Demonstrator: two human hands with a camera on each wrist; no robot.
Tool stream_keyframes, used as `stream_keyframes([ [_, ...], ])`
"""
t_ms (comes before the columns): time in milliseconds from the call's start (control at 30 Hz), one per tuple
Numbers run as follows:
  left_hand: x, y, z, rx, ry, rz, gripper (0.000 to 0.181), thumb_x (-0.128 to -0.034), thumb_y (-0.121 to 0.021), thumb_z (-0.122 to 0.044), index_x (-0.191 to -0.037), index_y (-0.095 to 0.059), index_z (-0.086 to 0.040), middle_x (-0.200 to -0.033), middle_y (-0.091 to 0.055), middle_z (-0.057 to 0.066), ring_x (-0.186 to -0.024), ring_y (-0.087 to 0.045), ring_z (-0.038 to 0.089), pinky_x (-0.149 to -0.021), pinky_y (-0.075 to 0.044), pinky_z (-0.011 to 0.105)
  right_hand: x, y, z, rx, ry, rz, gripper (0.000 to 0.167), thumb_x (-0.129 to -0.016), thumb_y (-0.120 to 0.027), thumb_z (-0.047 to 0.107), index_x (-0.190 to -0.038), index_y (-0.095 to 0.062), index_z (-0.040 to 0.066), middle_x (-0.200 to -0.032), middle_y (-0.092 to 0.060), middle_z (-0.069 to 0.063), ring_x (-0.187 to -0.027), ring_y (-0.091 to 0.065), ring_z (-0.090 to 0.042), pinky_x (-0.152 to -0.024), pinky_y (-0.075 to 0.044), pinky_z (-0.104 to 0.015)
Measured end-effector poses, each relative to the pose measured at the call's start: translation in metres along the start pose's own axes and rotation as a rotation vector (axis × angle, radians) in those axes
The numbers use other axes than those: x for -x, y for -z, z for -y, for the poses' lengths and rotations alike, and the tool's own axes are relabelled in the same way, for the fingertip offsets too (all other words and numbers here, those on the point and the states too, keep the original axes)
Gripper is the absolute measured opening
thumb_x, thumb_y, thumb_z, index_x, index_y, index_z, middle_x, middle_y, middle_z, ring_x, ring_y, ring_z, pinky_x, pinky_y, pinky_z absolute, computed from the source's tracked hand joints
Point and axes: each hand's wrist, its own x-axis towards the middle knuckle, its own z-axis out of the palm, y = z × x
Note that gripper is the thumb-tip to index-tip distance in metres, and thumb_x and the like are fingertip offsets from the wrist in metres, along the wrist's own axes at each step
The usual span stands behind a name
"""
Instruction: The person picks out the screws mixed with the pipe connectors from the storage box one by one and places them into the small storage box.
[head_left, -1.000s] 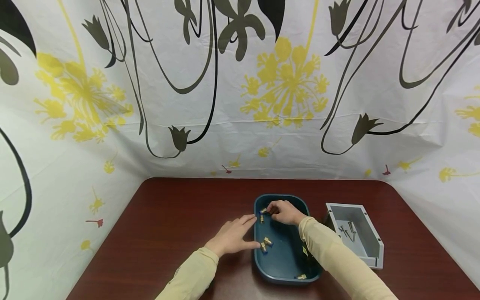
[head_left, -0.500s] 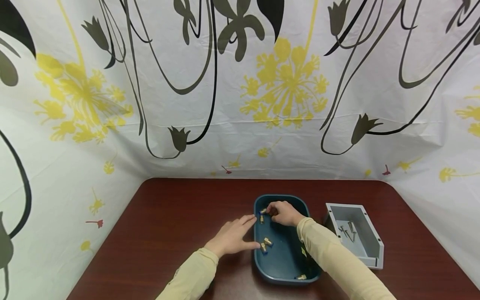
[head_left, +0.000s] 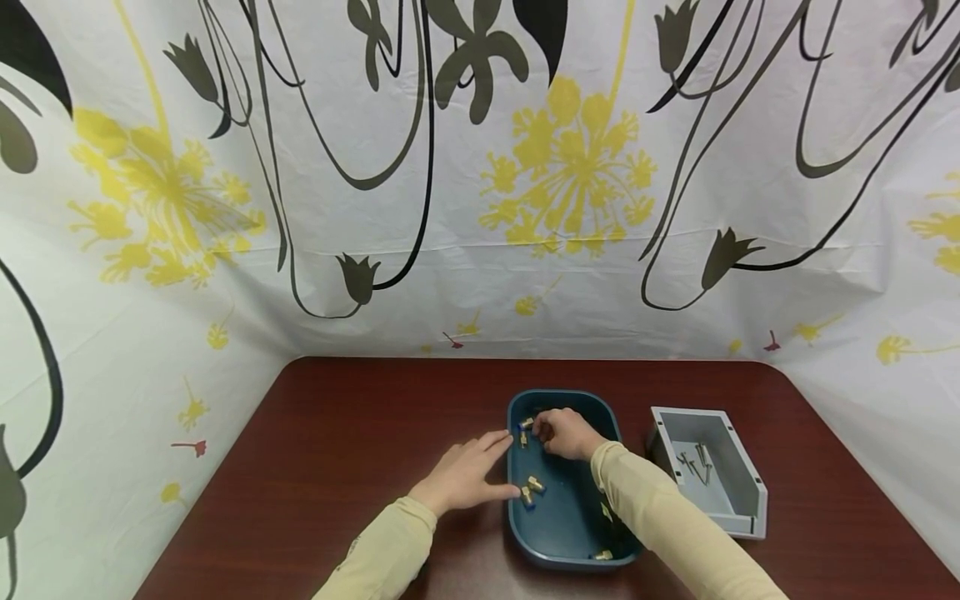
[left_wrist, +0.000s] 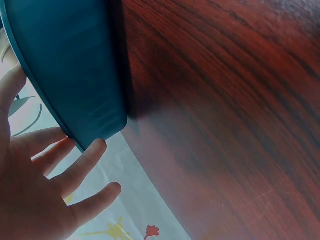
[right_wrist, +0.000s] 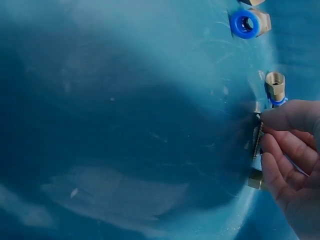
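My left hand is spread at the left side of the blue tray, its fingertips and thumb at the rim. In the left wrist view, its straight fingers lie along the outside of the tray. Inside the tray's far left part, my right hand pinches a thin threaded screw between thumb and fingertips, partly hidden by them. Brass fittings with blue collars lie close by: one fitting beside the thumb, another fitting under the fingers, and a third fitting farther off.
A grey open box holding several screws stands right of the tray. More brass fittings lie in the tray's left middle, and one fitting near its front. A patterned cloth hangs behind the dark red table.
My right hand has shifted slightly toward me and its forearm a little to the left. The left hand stays in place at the tray.
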Motion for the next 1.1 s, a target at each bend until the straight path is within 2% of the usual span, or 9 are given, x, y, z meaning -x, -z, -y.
stream_keyframes([
  [267, 0.0007, 0.0011, -0.0009, 0.012, 0.005, 0.0, 0.073, -0.0799, -0.053, -0.055, -0.137, -0.033, -0.014, -0.138, -0.032, 0.001, -0.118, -0.038, 0.021, -0.09, -0.034, 0.044, 0.0011, -0.0017, -0.001, 0.027, -0.007, 0.014, 0.019, -0.07, -0.064, -0.005, -0.085, -0.062, 0.006, -0.071, -0.054, 0.002, -0.063, -0.05, -0.011, -0.058, -0.044, -0.03],
  [667, 0.0008, 0.0006, -0.001, 0.023, 0.01, 0.01, 0.073, -0.0794, -0.053, -0.055, -0.137, -0.033, -0.015, -0.137, -0.032, 0.001, -0.118, -0.039, 0.021, -0.09, -0.034, 0.044, 0.0022, -0.0057, -0.007, 0.05, 0.068, 0.045, 0.019, -0.068, -0.067, 0.002, -0.082, -0.059, 0.01, -0.068, -0.05, 0.006, -0.059, -0.047, -0.01, -0.055, -0.04, -0.028],
  [867, 0.0006, 0.0002, -0.0016, 0.024, 0.012, 0.01, 0.073, -0.0794, -0.054, -0.054, -0.137, -0.034, -0.014, -0.137, -0.032, 0.001, -0.118, -0.038, 0.021, -0.09, -0.033, 0.045, 0.0033, -0.0062, -0.0083, 0.034, 0.073, 0.048, 0.019, -0.068, -0.068, 0.001, -0.081, -0.058, 0.01, -0.067, -0.05, 0.006, -0.059, -0.048, -0.009, -0.054, -0.04, -0.028],
  [1100, 0.0001, 0.0009, -0.0011, 0.01, 0.008, 0.005, 0.074, -0.0793, -0.053, -0.055, -0.137, -0.033, -0.014, -0.137, -0.032, 0.0, -0.117, -0.039, 0.02, -0.09, -0.034, 0.043, 0.0045, -0.002, -0.0058, -0.007, 0.059, 0.086, 0.019, -0.069, -0.067, -0.002, -0.081, -0.058, 0.008, -0.068, -0.052, 0.005, -0.061, -0.049, -0.009, -0.055, -0.042, -0.028],
])
